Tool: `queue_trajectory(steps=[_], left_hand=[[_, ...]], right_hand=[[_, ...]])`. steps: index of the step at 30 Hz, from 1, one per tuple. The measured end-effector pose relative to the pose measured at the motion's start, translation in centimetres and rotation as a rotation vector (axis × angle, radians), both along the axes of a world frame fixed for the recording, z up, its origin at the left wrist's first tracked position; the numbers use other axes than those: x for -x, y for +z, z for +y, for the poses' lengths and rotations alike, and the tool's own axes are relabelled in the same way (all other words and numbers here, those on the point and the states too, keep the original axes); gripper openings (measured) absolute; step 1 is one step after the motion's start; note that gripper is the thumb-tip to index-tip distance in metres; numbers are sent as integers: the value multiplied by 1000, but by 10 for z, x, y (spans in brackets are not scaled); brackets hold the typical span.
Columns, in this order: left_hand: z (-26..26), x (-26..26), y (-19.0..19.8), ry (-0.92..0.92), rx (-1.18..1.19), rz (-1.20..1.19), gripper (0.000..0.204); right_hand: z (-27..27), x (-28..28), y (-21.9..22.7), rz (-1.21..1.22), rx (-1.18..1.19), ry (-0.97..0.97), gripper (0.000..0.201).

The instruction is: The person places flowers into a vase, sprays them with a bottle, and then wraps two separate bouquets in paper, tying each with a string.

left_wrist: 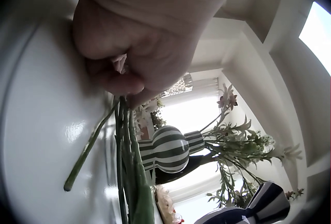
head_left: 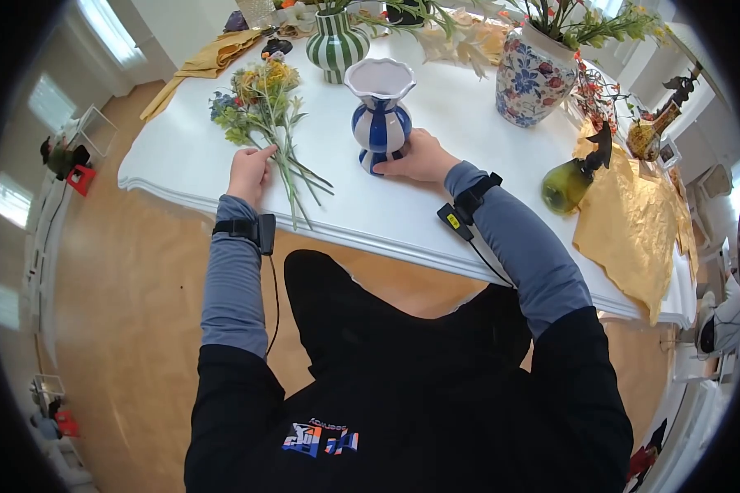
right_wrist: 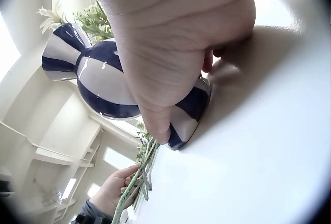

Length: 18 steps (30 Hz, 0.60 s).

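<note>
My right hand (head_left: 422, 158) grips the lower part of a blue-and-white striped vase (head_left: 378, 127) with a ruffled rim, which stands upright on the white table. In the right wrist view the thumb of this hand (right_wrist: 176, 48) lies along the base of the vase (right_wrist: 106, 79). To the left, my left hand (head_left: 251, 174) pinches the green stems (head_left: 285, 168) of a bunch of yellow and blue flowers (head_left: 263, 90) lying on the table. The left wrist view shows curled fingers of the hand (left_wrist: 139, 42) at the stems (left_wrist: 129, 156).
Behind stand a green-striped vase (head_left: 337, 48) and a floral vase (head_left: 534, 78), both with flowers. A green glass bottle (head_left: 567, 185) and gold cloth (head_left: 629, 226) are at the right; another gold cloth (head_left: 205, 62) lies back left. The table's front edge (head_left: 345, 234) is close to the body.
</note>
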<state>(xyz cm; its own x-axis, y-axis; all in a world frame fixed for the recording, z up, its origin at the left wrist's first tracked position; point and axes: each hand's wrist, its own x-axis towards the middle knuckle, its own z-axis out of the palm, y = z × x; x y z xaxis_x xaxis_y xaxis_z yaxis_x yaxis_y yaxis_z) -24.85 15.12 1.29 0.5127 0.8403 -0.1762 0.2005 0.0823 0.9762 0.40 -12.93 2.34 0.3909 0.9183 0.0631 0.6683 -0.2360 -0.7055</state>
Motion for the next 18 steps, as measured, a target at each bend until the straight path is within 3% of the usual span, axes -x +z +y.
queue_trajectory(steps=[4, 7, 12, 14, 18], left_hand=[[-5, -1, -1, 68, -27, -23, 25], [-7, 1, 2, -14, -28, -29, 28], [-27, -1, 15, -58, 27, 6, 32], [-26, -3, 22, -108, -5, 60, 35], [-26, -6, 30, -226, -142, 244, 33]], right_hand=[[-18, 11, -1, -45, -40, 9, 66], [-26, 7, -15, 109, -112, 63, 63], [-48, 17, 2, 131, -59, 62, 66], [-60, 21, 13, -218, -29, 109, 64], [-98, 14, 13, -299, -156, 32, 51]])
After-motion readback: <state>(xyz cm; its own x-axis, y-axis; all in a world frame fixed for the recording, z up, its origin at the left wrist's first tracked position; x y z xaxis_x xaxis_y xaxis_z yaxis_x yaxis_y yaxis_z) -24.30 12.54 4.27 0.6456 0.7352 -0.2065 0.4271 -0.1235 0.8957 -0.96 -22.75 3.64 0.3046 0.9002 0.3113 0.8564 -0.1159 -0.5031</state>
